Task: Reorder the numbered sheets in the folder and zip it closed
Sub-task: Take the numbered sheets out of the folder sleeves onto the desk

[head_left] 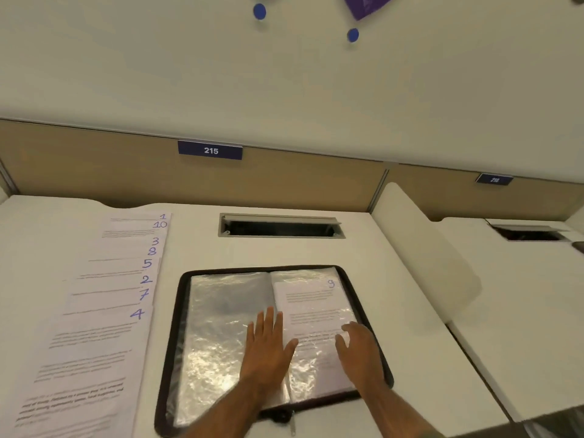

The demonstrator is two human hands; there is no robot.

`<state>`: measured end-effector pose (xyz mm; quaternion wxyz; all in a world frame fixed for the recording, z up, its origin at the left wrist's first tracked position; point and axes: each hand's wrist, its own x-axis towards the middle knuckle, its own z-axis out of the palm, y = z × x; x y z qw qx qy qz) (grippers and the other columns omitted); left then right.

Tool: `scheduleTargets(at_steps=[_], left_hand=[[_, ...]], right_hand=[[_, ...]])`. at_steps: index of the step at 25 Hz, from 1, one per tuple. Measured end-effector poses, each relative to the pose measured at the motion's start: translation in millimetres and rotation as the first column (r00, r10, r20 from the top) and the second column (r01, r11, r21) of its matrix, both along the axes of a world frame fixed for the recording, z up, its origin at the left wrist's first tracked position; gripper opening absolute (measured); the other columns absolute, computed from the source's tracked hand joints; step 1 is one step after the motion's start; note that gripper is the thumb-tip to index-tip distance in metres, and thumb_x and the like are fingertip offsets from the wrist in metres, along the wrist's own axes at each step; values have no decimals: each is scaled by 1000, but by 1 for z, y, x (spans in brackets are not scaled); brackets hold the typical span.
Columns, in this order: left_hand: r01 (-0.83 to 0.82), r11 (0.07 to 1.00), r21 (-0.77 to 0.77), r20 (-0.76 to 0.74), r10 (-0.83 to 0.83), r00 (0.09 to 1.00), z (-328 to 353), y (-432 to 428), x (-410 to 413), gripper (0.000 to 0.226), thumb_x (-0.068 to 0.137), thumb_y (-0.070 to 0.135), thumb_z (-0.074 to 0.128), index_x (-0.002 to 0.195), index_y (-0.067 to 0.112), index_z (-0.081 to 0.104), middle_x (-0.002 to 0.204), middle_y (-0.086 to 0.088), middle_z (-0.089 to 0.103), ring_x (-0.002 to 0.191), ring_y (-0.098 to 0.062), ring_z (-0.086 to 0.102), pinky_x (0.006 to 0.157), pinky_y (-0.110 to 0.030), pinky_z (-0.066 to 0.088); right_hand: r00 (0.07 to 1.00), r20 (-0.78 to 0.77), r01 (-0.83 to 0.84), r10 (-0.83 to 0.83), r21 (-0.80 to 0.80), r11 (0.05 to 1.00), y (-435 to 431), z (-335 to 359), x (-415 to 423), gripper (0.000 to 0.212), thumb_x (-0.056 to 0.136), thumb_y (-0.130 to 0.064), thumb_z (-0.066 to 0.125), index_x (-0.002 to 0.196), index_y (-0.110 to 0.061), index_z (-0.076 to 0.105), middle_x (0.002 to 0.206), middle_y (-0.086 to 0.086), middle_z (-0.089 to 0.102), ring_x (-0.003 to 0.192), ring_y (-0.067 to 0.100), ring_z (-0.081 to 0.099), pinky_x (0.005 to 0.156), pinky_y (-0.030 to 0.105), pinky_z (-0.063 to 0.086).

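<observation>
Far left on the desk (196,235): loose sheets (104,279) fanned in an overlapping column, blue handwritten numbers down the right corners, top to bottom 1, 10, 3, 8, 5, 2, 7, 4. Just right of those, folder (172,343) lying open and flat, black zip edge all round, zip pull (292,422) at the near edge. Left page just a shiny, crinkly sleeve (215,327). Flat on that sleeve, right by the spine, left hand (268,346), fingers straight and released, grasping nothing. On the right page, sheet 9 (313,298) under plastic. Resting on the lower part of that page, right hand (360,352), fingers loosely bent, tips on the plastic, not clenched round anything as far as visible. Behind the folder, open cable slot (281,226) in the desk and a blue 215 tag (210,150) on the back panel. Far right, white divider (420,248).
</observation>
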<state>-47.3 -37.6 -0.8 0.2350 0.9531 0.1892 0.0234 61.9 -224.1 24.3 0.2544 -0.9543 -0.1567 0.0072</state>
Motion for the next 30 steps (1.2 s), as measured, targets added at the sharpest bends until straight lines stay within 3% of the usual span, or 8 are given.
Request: scheduleTargets(at_steps=[3, 7, 10, 15, 18, 22, 27, 30], left_hand=[[-51, 998, -22, -8, 51, 999, -7, -51, 48, 101, 76, 80, -17, 157, 20, -20, 160, 0, -37, 146, -20, -36, 117, -39, -22], [20, 998, 60, -149, -11, 989, -19, -104, 81, 99, 90, 83, 8, 156, 17, -23, 158, -1, -40, 146, -22, -38, 121, -49, -17], [22, 997, 68, -219, -7, 976, -19, -129, 100, 110, 84, 89, 13, 155, 15, -23, 158, -1, -40, 146, -23, -38, 120, -55, -18], [52, 994, 95, -259, -26, 966, -37, -156, 111, 118, 79, 95, 23, 157, 6, 27, 167, -13, 16, 153, -37, 16, 117, -61, 8], [30, 991, 132, -241, 2, 971, -41, -161, 114, 116, 82, 93, 21, 159, 7, 14, 169, -11, 0, 155, -34, -1, 120, -58, 2], [20, 986, 165, -225, 18, 974, -45, -161, 114, 85, 99, 71, 29, 156, 8, 30, 166, -13, 22, 150, -35, 25, 113, -54, 17], [5, 991, 134, -177, 19, 984, -47, -156, 111, 59, 109, 48, 20, 156, 14, 31, 165, -7, 25, 150, -28, 29, 114, -46, 19], [9, 997, 74, -148, 2, 989, -34, -154, 108, 67, 104, 55, -6, 161, 23, 4, 169, 3, -6, 156, -19, -4, 121, -41, 2]], right_hand=[[997, 25, -76, 76, 1, 997, -23, 7, 67, 26, 99, -30, 56, 121, -17, 64, 119, -3, 63, 113, 14, 58, 98, 25, 46], [992, -8, -128, 128, -7, 992, -39, -2, 120, 32, 101, -31, 52, 127, -15, 63, 121, 0, 65, 113, 17, 58, 101, 32, 47], [979, -8, -205, 205, 6, 979, -40, -10, 144, 36, 103, -45, 40, 112, -21, 67, 105, -5, 67, 97, 13, 60, 93, 37, 54], [973, -5, -231, 232, 20, 973, -27, -16, 174, 61, 98, -60, 17, 98, -23, 67, 91, -8, 67, 86, 11, 56, 83, 37, 54], [969, -19, -245, 246, 47, 968, -23, -18, 184, 59, 98, -58, 20, 97, -22, 67, 89, -8, 66, 85, 11, 56, 82, 36, 54], [967, -23, -250, 253, 95, 964, -15, -20, 194, 58, 98, -59, 23, 94, -23, 68, 85, -9, 65, 82, 10, 57, 79, 35, 54], [954, -180, -213, 240, 156, 965, -8, -29, 199, 39, 101, -52, 43, 101, -21, 67, 92, -6, 68, 83, 12, 63, 78, 32, 55], [927, -320, -116, 197, 254, 960, -2, -25, 201, 35, 99, -47, 54, 114, -17, 64, 103, -2, 69, 92, 16, 66, 81, 31, 56]])
